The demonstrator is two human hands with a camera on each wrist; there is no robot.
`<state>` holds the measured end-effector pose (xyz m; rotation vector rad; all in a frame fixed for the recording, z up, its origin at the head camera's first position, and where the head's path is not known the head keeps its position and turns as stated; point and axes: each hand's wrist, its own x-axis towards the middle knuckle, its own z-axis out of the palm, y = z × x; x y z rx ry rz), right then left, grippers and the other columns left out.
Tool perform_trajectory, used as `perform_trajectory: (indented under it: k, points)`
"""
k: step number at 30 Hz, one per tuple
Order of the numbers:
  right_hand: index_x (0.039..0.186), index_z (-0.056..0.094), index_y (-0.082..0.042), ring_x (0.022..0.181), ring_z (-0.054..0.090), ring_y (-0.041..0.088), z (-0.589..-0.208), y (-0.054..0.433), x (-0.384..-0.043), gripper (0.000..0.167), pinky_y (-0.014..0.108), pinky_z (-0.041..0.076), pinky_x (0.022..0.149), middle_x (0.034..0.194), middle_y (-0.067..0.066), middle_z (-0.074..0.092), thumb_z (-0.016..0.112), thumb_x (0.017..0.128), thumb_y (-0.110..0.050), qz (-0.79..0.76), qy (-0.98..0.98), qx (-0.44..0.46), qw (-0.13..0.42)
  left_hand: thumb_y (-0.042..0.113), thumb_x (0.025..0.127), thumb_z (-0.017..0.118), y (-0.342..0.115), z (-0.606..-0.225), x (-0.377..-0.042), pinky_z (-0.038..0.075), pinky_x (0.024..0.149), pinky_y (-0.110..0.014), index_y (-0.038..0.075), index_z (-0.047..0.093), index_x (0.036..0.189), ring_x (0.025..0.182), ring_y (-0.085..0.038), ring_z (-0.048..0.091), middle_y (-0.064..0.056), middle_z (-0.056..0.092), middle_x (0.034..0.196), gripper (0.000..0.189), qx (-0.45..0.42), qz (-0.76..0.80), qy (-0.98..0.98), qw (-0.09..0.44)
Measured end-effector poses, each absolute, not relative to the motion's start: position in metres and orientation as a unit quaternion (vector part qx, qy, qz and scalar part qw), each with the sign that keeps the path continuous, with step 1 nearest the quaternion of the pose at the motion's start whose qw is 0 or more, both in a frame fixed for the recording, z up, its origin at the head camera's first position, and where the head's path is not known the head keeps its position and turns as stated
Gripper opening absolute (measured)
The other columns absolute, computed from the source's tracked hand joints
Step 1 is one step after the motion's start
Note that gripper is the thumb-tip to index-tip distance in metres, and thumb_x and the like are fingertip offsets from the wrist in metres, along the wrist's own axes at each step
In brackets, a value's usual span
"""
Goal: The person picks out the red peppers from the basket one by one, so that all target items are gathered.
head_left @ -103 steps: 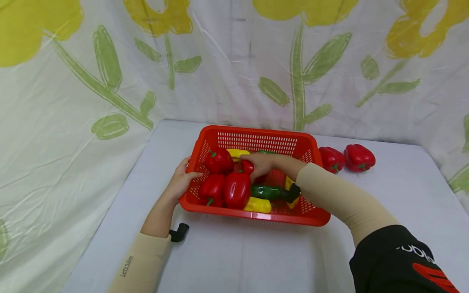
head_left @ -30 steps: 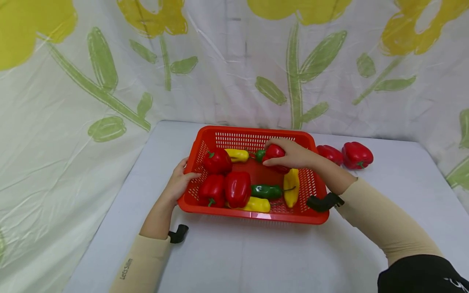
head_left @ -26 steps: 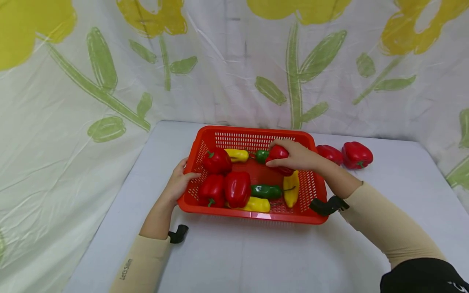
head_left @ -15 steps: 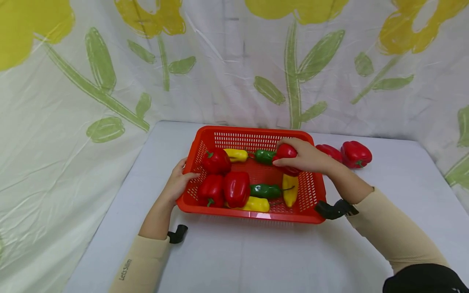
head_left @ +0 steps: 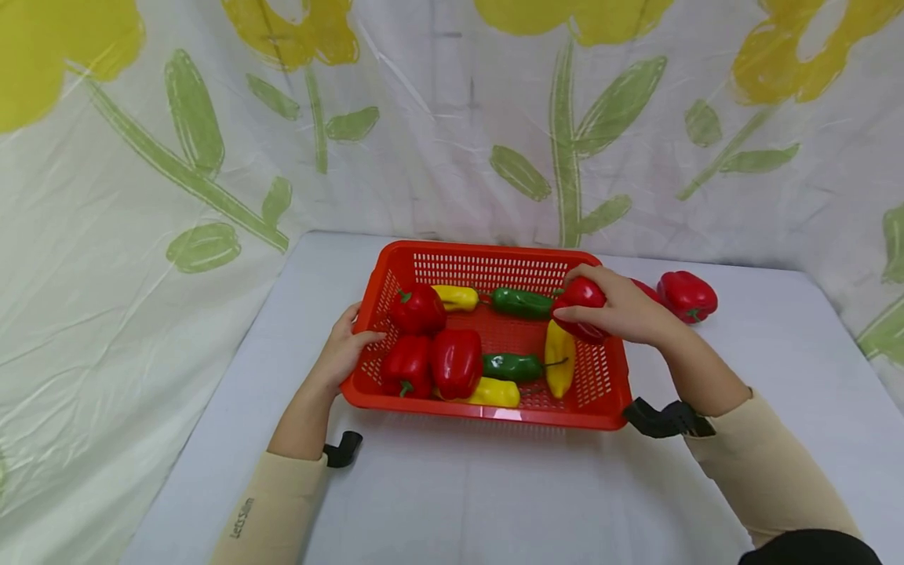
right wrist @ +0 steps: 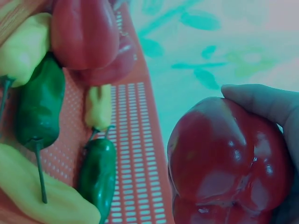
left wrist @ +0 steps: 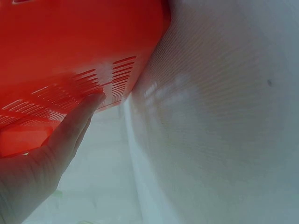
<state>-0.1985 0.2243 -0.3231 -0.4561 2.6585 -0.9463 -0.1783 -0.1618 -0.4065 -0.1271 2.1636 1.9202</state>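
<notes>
My left hand (head_left: pixel 344 351) grips the left end of the red plastic basket (head_left: pixel 487 249), thumb over the rim. In the left wrist view its fingers (left wrist: pixel 74 123) lie along the basket's slotted outer side. My right hand (head_left: pixel 628 310) holds a red bell pepper (head_left: pixel 582 294) over the basket's right end, fingers on top and thumb below. Three red bell peppers (head_left: pixel 457 363) crowd the basket's left part. Also inside are a long green pepper (head_left: pixel 521 303) at the back, another green pepper (head_left: pixel 514 367) nearer the front, and three yellow peppers (head_left: pixel 559 359).
Outside the basket on the right, a red bell pepper (head_left: pixel 687 297) lies on the white table (head_left: pixel 452 486); another beside it (head_left: pixel 645 289) is partly behind my right hand. A flower-printed curtain (head_left: pixel 424 157) hangs behind the table. Black wrist mounts (head_left: pixel 667 418) stick out from both sleeves.
My right hand has carried the red bell pepper rightward from the basket's left-middle to its right end, uncovering the back green pepper. The left hand has kept its hold on the rim.
</notes>
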Motion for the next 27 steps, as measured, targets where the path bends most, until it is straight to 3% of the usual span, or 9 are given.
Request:
perform_trajectory:
  k: [8,27]
  points:
    - [0.125,0.043,-0.009,0.107,0.05,0.032,-0.327,0.238,-0.184,0.061,0.038,0.057,0.07,0.12,0.015,0.051,0.068,0.08,-0.041,-0.339,0.924,-0.128,0.122,0.004,0.09,0.046,-0.161,-0.406,-0.178,0.054,0.079,-0.028,0.009,0.025,0.144,0.107,-0.023,0.056,-0.021,0.045,0.134,0.058,-0.043,0.656,0.743,0.121]
    - [0.121,0.044,-0.006,0.107,0.049,0.038,-0.337,0.271,-0.162,0.057,0.038,0.056,0.067,0.118,0.02,0.051,0.066,0.082,-0.041,-0.358,0.928,-0.062,0.088,0.004,0.091,0.044,-0.162,-0.407,-0.179,0.053,0.082,-0.031,0.009,0.025,0.144,0.111,-0.029,0.054,-0.022,0.044,0.134,0.057,-0.041,0.658,0.741,0.125]
